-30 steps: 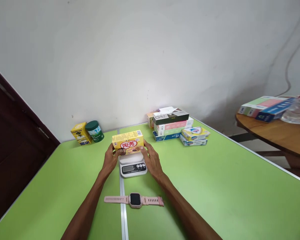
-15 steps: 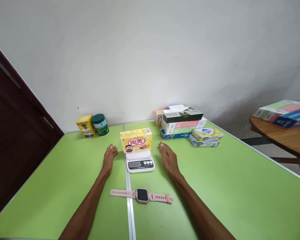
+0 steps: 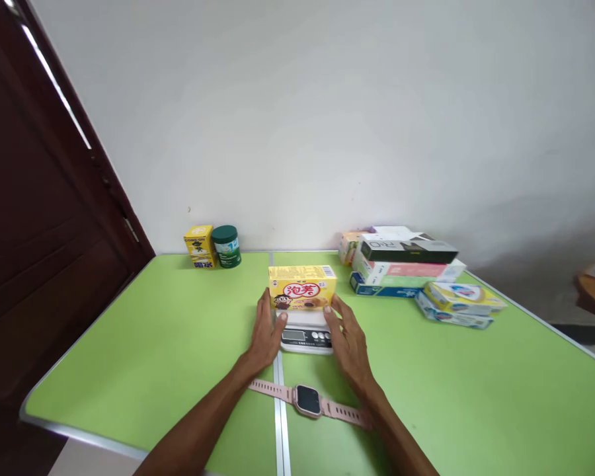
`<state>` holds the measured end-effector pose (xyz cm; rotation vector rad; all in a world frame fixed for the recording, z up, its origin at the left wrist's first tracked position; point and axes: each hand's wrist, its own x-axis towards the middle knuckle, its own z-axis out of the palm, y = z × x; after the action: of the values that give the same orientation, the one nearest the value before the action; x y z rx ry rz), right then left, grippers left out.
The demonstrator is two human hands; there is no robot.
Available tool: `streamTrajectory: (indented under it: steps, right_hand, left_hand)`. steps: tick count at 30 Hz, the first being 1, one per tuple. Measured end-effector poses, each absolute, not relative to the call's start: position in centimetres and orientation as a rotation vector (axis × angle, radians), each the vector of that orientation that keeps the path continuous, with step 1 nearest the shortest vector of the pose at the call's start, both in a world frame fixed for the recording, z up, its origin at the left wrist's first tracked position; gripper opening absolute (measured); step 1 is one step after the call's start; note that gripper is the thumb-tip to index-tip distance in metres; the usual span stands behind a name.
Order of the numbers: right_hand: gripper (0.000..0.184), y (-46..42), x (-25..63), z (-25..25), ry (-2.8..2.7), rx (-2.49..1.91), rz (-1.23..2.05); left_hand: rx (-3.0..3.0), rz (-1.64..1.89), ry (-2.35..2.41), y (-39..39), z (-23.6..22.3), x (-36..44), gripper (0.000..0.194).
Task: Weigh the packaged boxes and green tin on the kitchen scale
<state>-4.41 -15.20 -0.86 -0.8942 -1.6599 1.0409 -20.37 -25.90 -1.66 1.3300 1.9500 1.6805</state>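
- Yellow snack box point(image 3: 302, 288): upright over the platform of the white kitchen scale point(image 3: 306, 332), near the middle of the green table point(image 3: 143, 344). Whether its base bears on the platform cannot be determined.
- Left hand point(image 3: 266, 334): at the box's left end, thumb apart from the fingers. Firm contact cannot be confirmed.
- Right hand point(image 3: 348, 340): at the opposite end, thumb and fingers similarly parted. Pressure cannot be confirmed.
- Scale: display and buttons face the person, between both hands; sideways clearance there is narrow.
- Pink watch point(image 3: 308, 400): in front of the scale, across the metal seam point(image 3: 281, 430); its strap ends run close to both forearms.
- Left side: broad green surface between left hand and metal-trimmed edge.
- Rear edge: yellow carton point(image 3: 199, 248) and green tub point(image 3: 227, 247) stand near the wall point(image 3: 297, 119).
- Right side: stacked boxes point(image 3: 406, 258) and soap cartons point(image 3: 461, 303) occupy the rear; open surface extends forward of them.
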Motion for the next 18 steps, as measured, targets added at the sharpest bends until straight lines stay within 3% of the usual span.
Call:
streamTrajectory:
  steps: [9, 18]
  right_hand:
    - [0.062, -18.0, -16.4, 2.3, -1.818, -0.597, 1.150]
    - [0.063, -21.0, -30.3, -1.5, -1.964, -0.508, 1.350]
  left_hand:
    - [1.015, 2.058, 2.274, -27.5, 0.3, -29.1, 0.086]
    - [0.593, 1.793, 2.845, -30.6, -3.6, -42.0, 0.089]
